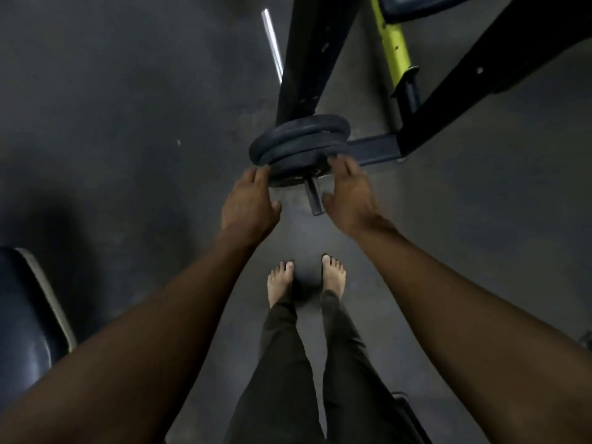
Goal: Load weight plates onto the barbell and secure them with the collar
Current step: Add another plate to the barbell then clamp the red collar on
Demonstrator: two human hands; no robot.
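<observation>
Centre of the frame: your left hand (248, 200) and right hand (347, 195) flank the stack of plates (298, 145) on the bar end (314, 195). The plates sit just above the middle of the frame, dark and round, pressed face to face; at least three rims show. The short stub of the bar projects from the nearest plate toward you, between your two hands.

Left hand: fingers reach forward and lie against the left rim of the nearest plate, only slightly bent, the thumb spread apart below. You cannot tell whether the fingertips hook behind the rim, as they are blurred there.

Right hand: fingers extended and loosely bent, their tips at the right rim of the same plate, thumb held off toward the bar stub. It is mostly open and wraps nothing that shows.

Upper middle to upper right: a black rack (307, 56) rises behind the plates, with a yellow-green post (395, 49) beside it and a dark blue base beam (374, 149) just right of the stack. A bright thin rod (272, 43) lies at upper centre, left of the rack.

Lower left: a dark blue padded bench (25, 322) with a pale edge.

Lower centre: your bare feet (304, 280) and dark trousers on the grey floor (128, 123).
</observation>
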